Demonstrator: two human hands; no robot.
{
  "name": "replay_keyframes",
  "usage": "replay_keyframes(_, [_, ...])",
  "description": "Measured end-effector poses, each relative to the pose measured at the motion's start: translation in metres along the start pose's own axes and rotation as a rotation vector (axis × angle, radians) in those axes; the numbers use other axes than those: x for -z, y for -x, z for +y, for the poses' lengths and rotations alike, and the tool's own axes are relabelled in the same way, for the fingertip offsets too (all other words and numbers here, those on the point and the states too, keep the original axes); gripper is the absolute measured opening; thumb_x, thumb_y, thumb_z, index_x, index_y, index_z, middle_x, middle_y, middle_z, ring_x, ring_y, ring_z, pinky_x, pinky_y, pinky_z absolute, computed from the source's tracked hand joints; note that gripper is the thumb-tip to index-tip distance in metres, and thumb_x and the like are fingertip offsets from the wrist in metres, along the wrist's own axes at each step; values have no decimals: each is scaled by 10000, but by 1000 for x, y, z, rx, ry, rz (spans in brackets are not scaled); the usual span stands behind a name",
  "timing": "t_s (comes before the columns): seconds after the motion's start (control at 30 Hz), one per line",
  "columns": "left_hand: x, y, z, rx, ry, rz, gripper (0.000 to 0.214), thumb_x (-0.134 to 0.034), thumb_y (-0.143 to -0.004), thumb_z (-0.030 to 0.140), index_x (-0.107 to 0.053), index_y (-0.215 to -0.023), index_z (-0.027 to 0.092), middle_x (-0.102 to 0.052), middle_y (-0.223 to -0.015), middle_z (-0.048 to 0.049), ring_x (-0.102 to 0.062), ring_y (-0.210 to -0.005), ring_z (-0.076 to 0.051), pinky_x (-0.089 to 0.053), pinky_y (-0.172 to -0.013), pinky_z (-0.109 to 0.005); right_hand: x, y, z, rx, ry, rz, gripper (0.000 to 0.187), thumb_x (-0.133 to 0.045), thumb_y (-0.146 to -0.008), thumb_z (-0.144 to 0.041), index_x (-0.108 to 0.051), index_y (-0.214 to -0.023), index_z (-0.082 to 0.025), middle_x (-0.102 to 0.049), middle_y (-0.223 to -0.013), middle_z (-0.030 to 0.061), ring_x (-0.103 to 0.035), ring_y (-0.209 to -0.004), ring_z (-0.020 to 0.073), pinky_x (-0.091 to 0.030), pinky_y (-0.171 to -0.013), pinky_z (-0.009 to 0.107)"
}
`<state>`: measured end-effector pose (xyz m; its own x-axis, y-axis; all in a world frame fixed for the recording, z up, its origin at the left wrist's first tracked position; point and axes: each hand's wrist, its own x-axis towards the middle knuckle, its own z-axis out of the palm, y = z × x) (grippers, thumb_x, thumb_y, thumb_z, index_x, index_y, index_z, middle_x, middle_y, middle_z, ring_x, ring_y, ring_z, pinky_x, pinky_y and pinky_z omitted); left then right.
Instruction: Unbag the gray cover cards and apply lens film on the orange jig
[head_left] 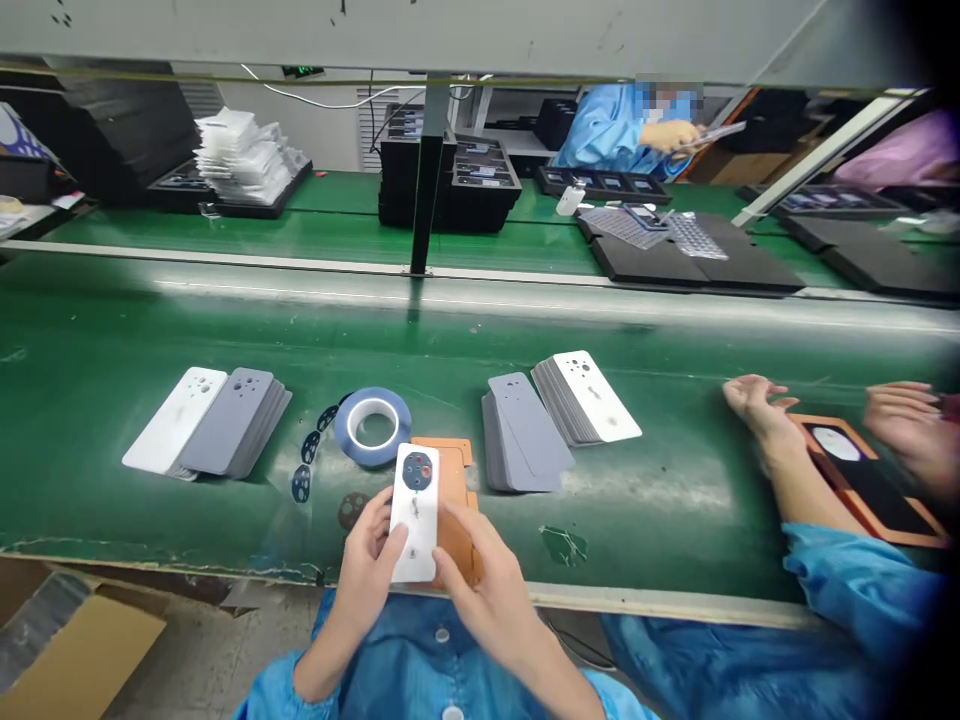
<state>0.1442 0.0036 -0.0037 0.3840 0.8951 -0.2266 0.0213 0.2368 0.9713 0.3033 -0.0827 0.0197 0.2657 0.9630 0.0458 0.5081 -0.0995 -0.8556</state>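
Observation:
A white phone back panel (415,515), with a round dark camera-area piece near its top, is held upright before me. My left hand (369,555) grips its left edge, thumb on the face and fingers behind. On the other side, my right hand (484,570) has its thumb at the lower right edge, fingers curled toward the panel. Behind and below it lies an orange fixture (454,458), partly hidden. A roll of blue film (346,428) sits just beyond, its strip of dark round stickers (301,482) trailing left. Near my left fingers is a brownish round piece (351,510).
Grey panels (232,420) and a white panel (176,420) are stacked at left. More grey panels (525,430) and white panels (592,395) stand at right. A co-worker's hands (765,410) are beside another orange fixture (922,525). A metal post (427,180) rises at the back edge.

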Motion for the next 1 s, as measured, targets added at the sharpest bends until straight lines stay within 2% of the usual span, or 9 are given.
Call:
replay_keyframes(0.07, [-2,-8,5,92,62,22,587,-696,-830,463,-570,-1293,123,-753,-1016,-132,-726,-919,-251,-573,-812,-342,-1,-5,6,-85,0,0,470,-580,-923,-335,-513,-1382,-263,-647,-1269,105,-646,-1123,289,-563,-950,464])
replay_keyframes(0.2, [-7,-18,8,105,144,26,534,-729,-800,443,-604,-1212,128,-761,-969,-119,-726,-826,-223,-565,-704,-291,-1,-20,13,-267,-184,-39,607,-633,-875,-341,-425,-1438,-249,-654,-1224,110,-694,-772,201,-609,-611,343])
replay_keyframes(0.33, [-10,-27,13,73,231,-3,498,-716,-825,405,-579,-1223,139,-762,-1004,-125,-724,-858,-217,-567,-721,-287,15,-45,4,-343,-379,-81,622,-684,-827,-306,-459,-1398,-201,-706,-1046,87,-688,-711,177,-599,-599,320])
replay_keyframes(0.43, [-3,-33,18,5,230,26,476,-696,-842,402,-581,-1225,144,-760,-1024,-131,-724,-868,-215,-573,-719,-292,41,-88,0,-283,-410,-116,590,-681,-823,-304,-503,-1367,-160,-708,-850,49,-682,-679,182,-585,-562,306])
replay_keyframes(0.53, [15,-34,16,-57,115,120,378,-656,-868,425,-650,-1113,138,-760,-976,-120,-717,-782,-197,-565,-655,-277,72,-162,2,-160,-154,-50,600,-668,-826,-256,-504,-1393,-147,-730,-918,72,-698,-759,191,-588,-621,306])
replay_keyframes(0.6, [32,-31,10,-69,8,198,337,-645,-872,436,-687,-1026,139,-758,-900,-99,-707,-743,-190,-563,-646,-273,87,-221,6,-231,153,13,548,-672,-819,-202,-554,-1351,-140,-741,-899,53,-696,-730,171,-579,-654,290])
replay_keyframes(0.73, [64,-21,-9,-145,-287,323,291,-600,-898,432,-717,-974,177,-733,-962,-88,-682,-787,-197,-557,-680,-290,93,-316,20,-293,323,20,387,-692,-869,-223,-619,-1232,-111,-726,-988,71,-693,-814,185,-578,-762,333])
replay_keyframes(0.83, [79,-11,-19,-223,-543,368,276,-558,-926,398,-716,-1047,207,-689,-1083,-90,-664,-888,-218,-551,-748,-327,86,-349,34,-340,434,-10,319,-625,-955,-327,-605,-1217,-145,-652,-1167,87,-667,-965,209,-578,-824,395])
replay_keyframes(1.0, [84,2,-24,-221,-809,393,319,-578,-912,367,-678,-1176,219,-644,-1140,-91,-632,-1074,-270,-537,-939,-418,79,-364,58,-387,633,-60,320,-618,-960,-339,-603,-1218,-150,-634,-1200,88,-653,-1009,218,-568,-856,419])
